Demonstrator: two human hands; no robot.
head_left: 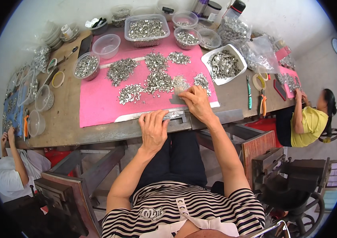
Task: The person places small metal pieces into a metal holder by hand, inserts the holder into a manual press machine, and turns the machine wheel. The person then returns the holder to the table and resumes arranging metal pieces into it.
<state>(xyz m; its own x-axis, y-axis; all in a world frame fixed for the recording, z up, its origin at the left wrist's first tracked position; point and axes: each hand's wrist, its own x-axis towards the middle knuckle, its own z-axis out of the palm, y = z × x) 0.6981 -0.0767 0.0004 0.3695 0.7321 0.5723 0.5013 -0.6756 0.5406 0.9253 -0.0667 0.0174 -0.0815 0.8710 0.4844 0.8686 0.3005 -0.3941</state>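
Resting half-curled left hand (154, 129) on grey metal fixture (179, 120), narrowly pinched right hand (195, 102) near small silvery pieces (181, 83), with grips unclear.

Brown workbench (232, 93), pink mat (97, 105), orange-handled pliers (262, 105)

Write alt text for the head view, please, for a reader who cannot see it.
A left hand touches a metal frame at the front edge of a bench, while the right hand reaches over a pink mat bearing piles of small metal pieces. Plastic tubs stand behind, and co-workers sit at both sides.
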